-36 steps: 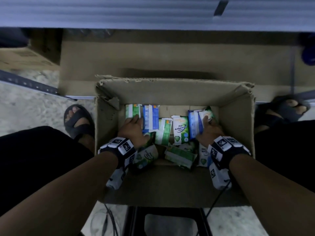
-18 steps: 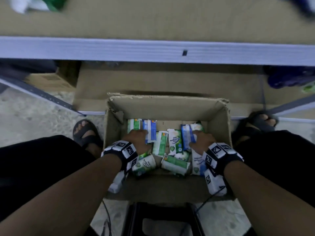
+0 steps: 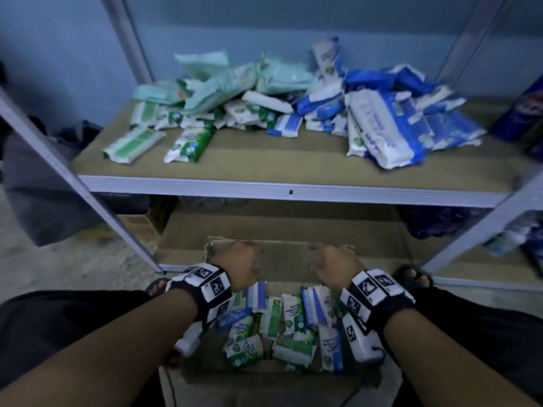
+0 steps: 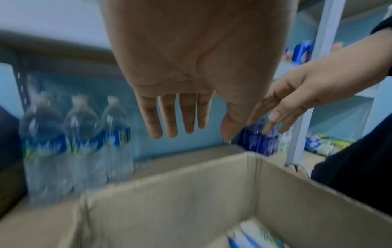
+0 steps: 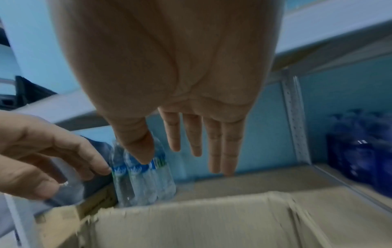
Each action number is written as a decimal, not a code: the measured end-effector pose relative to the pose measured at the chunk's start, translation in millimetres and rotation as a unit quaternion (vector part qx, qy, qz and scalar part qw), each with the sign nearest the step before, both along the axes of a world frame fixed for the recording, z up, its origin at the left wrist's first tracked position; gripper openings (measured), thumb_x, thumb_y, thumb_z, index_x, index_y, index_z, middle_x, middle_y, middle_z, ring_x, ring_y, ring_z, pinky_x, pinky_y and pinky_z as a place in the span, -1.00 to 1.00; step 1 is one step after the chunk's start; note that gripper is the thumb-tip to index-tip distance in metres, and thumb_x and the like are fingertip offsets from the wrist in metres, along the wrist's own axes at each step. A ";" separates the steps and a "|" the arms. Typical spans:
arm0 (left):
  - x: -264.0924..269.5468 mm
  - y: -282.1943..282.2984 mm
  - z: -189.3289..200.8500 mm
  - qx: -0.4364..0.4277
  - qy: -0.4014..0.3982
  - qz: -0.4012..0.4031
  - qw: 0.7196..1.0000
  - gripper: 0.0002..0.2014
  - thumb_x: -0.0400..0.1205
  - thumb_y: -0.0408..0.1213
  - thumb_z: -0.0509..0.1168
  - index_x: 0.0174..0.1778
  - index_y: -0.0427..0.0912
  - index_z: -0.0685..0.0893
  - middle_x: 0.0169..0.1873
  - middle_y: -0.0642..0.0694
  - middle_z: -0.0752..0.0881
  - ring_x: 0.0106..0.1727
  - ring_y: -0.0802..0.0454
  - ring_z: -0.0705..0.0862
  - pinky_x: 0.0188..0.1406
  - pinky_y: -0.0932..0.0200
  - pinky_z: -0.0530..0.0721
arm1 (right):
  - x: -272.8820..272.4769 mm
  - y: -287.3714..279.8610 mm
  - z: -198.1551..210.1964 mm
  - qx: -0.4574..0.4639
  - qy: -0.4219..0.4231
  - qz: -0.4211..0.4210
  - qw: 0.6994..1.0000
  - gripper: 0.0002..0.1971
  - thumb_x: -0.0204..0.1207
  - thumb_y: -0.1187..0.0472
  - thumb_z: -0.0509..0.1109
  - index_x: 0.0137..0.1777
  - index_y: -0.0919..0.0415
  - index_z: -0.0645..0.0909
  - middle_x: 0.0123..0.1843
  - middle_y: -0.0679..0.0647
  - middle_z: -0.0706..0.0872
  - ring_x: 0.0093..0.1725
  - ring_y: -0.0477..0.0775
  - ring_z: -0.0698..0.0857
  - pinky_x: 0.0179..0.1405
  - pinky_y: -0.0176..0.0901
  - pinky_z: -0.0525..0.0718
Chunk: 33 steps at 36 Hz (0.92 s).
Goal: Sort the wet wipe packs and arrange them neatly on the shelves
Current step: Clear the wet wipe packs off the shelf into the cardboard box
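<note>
Head view: wipe packs point(image 3: 293, 107) are heaped on the shelf point(image 3: 264, 168); bare board is left along its front edge; both grips, left hand point(image 3: 238, 267) and right hand point(image 3: 333, 267), are held wide, empty, above the box point(image 3: 282, 259).

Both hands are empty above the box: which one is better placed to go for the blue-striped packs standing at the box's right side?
Right, probably. The right hand hangs open directly above the blue-striped packs at the cardboard box right side; the left hand, also open and empty, hovers over the left side and would have to cross over.

Two empty hands point(image 3: 283, 268), one cardboard box point(image 3: 282, 257), three water bottles point(image 4: 76, 134), and dozens of wet wipe packs point(image 3: 293, 107), too heaped to count exactly.
</note>
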<state>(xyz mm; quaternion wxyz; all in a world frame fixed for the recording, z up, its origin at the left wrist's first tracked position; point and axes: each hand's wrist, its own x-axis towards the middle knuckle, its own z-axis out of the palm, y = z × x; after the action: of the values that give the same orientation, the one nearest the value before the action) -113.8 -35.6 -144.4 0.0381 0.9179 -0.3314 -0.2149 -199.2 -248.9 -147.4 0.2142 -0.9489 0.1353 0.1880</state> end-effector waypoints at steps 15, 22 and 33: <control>51.8 2.1 118.2 -0.145 -0.205 -0.038 0.967 -0.55 0.63 -0.10 0.30 0.46 0.04 0.50 0.42 0.05 0.56 0.42 0.00 0.44 0.36 0.08 0.46 | 39.6 -36.1 135.8 -0.044 -0.215 0.010 0.975 -0.65 0.53 0.10 0.40 0.32 0.03 0.62 0.24 -0.06 0.72 0.21 -0.02 0.65 0.24 -0.17 0.59; 99.8 -8.6 164.9 -0.134 -0.325 -0.004 0.936 -0.40 0.57 -0.03 0.34 0.54 -0.03 0.43 0.55 -0.04 0.42 0.51 -0.12 0.34 0.47 -0.09 0.41 | 67.1 -84.1 153.9 -0.128 -0.241 -0.072 0.959 -0.57 0.56 0.04 0.41 0.41 0.04 0.52 0.39 0.06 0.46 0.39 0.16 0.43 0.31 0.02 0.54; 170.9 -29.7 192.8 -0.192 -0.282 0.188 0.921 -0.27 0.58 0.09 0.36 0.59 -0.16 0.28 0.53 -0.21 0.42 0.48 -0.26 0.43 0.41 -0.14 0.51 | 96.0 -128.3 140.0 -0.190 -0.121 -0.141 0.964 -0.20 0.50 -0.30 0.38 0.65 -0.09 0.14 0.63 0.12 0.20 0.56 0.30 0.28 0.46 0.16 0.46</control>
<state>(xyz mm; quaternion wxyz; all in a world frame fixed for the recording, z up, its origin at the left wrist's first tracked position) 57.1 -65.3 48.4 0.1582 0.9611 -0.1842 0.1319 -103.2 -377.2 -7.4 0.0692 -0.9592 0.2738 0.0106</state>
